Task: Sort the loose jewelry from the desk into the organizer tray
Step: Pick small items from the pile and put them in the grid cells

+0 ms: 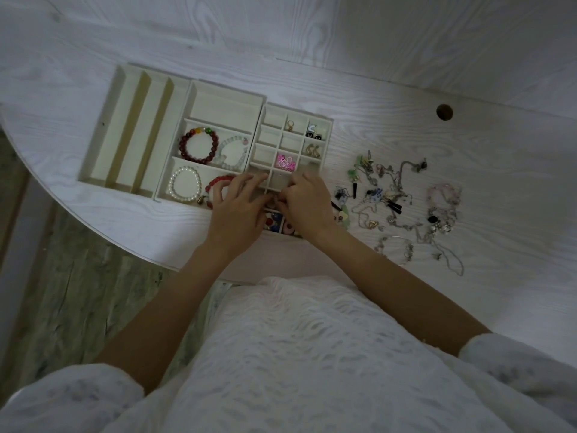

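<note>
A cream organizer tray point(187, 98) lies on the white desk in three sections. Its middle section holds a dark red bead bracelet point(198, 145), a pale bracelet point(232, 153), a pearl bracelet point(184, 184) and a red bracelet point(218, 184). The small-cell grid section point(326, 123) holds earrings and a pink piece point(285, 160). My left hand point(239, 207) and my right hand point(307, 203) meet over the grid's near cells, fingertips pinched together around something small that I cannot make out. Loose jewelry point(396, 198) is piled on the desk to the right.
The desk's curved front edge point(125, 245) runs close under my wrists, with wooden floor point(78, 292) beyond it at the left. A round cable hole point(444, 112) sits at the back right. A wall panel rises behind the desk.
</note>
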A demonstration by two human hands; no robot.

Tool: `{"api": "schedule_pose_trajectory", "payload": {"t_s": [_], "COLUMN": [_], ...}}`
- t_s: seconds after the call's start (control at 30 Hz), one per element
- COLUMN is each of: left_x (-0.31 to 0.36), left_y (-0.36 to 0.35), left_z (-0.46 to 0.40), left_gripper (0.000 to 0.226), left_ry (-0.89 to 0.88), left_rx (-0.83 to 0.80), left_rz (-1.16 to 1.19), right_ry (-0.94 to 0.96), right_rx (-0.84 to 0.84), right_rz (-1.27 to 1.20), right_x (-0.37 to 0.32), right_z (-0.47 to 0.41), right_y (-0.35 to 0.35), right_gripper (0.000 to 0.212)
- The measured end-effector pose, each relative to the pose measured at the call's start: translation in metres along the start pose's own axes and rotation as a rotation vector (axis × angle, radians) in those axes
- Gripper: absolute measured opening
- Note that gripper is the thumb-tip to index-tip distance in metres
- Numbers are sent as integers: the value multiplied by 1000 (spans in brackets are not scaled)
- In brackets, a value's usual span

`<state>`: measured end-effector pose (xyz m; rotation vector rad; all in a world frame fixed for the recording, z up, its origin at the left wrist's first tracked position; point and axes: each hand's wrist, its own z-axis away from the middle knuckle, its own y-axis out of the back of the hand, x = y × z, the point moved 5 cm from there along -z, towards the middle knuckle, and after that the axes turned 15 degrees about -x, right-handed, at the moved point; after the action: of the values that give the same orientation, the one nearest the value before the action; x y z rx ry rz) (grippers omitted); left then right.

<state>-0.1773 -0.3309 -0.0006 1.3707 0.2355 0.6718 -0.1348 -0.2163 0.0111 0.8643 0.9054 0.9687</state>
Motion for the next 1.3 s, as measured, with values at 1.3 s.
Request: {"api": "schedule_pose_trajectory", "payload": {"t_s": [1.3], "left_x": [-11], "left_y": [-9], "left_z": [21], "left_gripper": [32], "left_ry": [164], "left_rx": [160], "left_rz": [314], "right_ry": [-6], "right_rx": [-115], "right_rz": [-896], "right_x": [54], "right_z": [35], "right_y": [13], "right_gripper": [16]}}
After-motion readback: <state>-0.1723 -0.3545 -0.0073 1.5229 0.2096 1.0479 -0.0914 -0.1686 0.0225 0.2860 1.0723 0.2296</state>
